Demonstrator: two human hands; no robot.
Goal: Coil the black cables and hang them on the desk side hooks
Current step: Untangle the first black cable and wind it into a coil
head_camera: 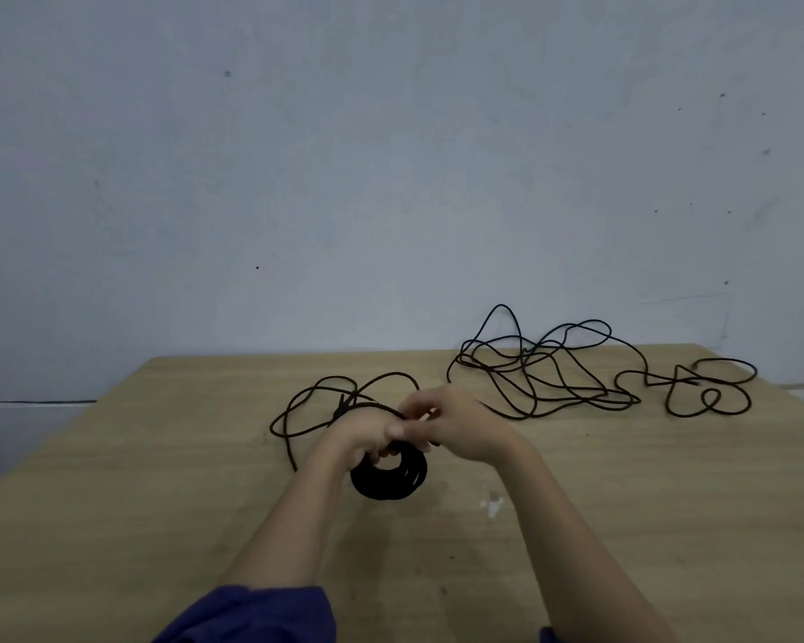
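My left hand grips the top of a tight coil of black cable that hangs just above the wooden desk. My right hand pinches the cable strand right beside the left hand's thumb. The loose rest of this cable lies in a few wide loops behind and to the left of my hands. A second black cable lies uncoiled in a tangle at the desk's back right. The desk side hooks are out of view.
A pale blue-grey wall rises directly behind the desk's back edge. The desk's left edge runs diagonally at the left. A small white scuff marks the desktop near my right forearm.
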